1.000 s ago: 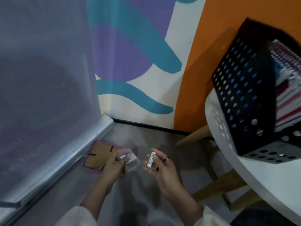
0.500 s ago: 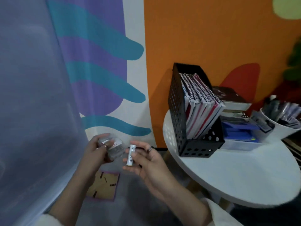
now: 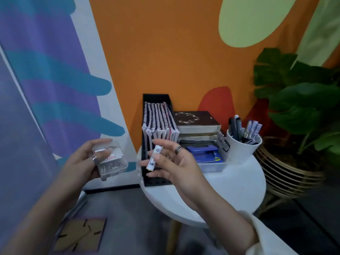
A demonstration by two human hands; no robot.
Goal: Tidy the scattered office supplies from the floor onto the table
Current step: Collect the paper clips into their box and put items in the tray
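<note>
A picture frame [image 3: 81,234] is seen lying back-up on the floor [image 3: 128,218], to the lower left of the rack [image 3: 147,137]. A clear box [image 3: 112,161] of clips is held in the air by the left hand [image 3: 82,162], left of the rack, with the fingers [image 3: 101,141] curled over its top and near side. A white tube [image 3: 154,157] is pinched by the right hand [image 3: 174,168] in front of the rack, thumb against it, while the other fingers are spread loosely. The rack is stood on the round white worktop [image 3: 239,181] and is filled with spiral notebooks [image 3: 159,122]. Right of the rack, stacked books [image 3: 196,124] are seen above a blue stapler [image 3: 204,153] in a clear tray [image 3: 213,166]. Further right, a white cup [image 3: 239,150] of pens is placed, and a plant [image 3: 298,100] in a woven basket [image 3: 287,173] is stood beyond the worktop.
</note>
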